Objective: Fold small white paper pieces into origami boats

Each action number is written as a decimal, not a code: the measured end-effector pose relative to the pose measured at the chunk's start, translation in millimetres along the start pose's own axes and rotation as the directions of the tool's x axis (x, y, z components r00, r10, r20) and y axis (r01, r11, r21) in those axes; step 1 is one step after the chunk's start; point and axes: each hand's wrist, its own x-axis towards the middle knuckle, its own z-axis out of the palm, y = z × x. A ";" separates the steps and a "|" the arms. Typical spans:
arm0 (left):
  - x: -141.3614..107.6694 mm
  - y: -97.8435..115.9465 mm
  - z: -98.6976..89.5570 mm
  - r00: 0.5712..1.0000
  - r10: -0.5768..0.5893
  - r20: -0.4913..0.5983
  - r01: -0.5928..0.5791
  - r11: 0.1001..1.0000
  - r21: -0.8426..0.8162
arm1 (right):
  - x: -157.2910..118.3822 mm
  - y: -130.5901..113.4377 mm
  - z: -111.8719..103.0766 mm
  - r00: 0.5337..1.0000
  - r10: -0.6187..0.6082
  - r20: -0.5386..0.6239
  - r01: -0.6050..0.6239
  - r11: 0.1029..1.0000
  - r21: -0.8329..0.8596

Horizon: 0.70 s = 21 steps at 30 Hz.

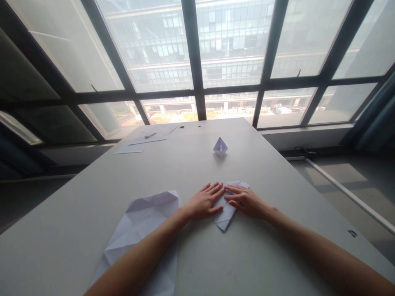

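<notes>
A folded white paper (226,213) lies on the table in front of me, partly covered by both hands. My left hand (206,201) rests flat on its left side with the fingers spread. From the right, my right hand (247,200) presses on the paper's upper part, fingers stretched out and apart, the fingertips close to those of my left hand. Beneath my left forearm is a larger creased white sheet (142,222), partly hidden by the arm. A small folded paper boat (220,147) stands beyond my hands.
Flat white sheets (160,133) with a small white object (150,135) on them lie at the table's far left. The white table (271,255) reaches toward large windows. A small dark mark (352,233) is near its right edge.
</notes>
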 end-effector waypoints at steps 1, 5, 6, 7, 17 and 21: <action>0.1 0.2 0.3 1.000 -0.007 -0.005 0.007 1.000 0.000 | -0.5 1.6 1.3 1.000 0.007 0.012 -0.006 1.000 -0.010; 0.5 0.6 1.6 0.999 -0.046 -0.016 0.046 0.999 0.016 | -2.0 7.5 6.1 0.997 0.034 0.068 -0.031 0.999 -0.045; 0.5 0.6 1.8 0.998 -0.053 -0.016 0.054 0.998 0.020 | -2.0 8.3 6.6 0.997 0.034 0.074 -0.031 0.998 -0.047; 0.6 0.6 1.9 0.998 -0.058 -0.015 0.059 0.998 0.021 | -2.0 8.8 6.7 0.996 0.032 0.078 -0.028 0.998 -0.048; 1.5 -0.1 2.0 0.998 -0.062 0.004 0.062 0.998 0.009 | -0.3 7.3 4.8 0.997 0.027 0.075 -0.022 0.998 -0.056; 1.5 0.2 1.6 0.998 -0.063 0.010 0.063 0.998 0.012 | -0.2 7.3 3.7 0.996 0.031 0.087 -0.027 0.998 -0.048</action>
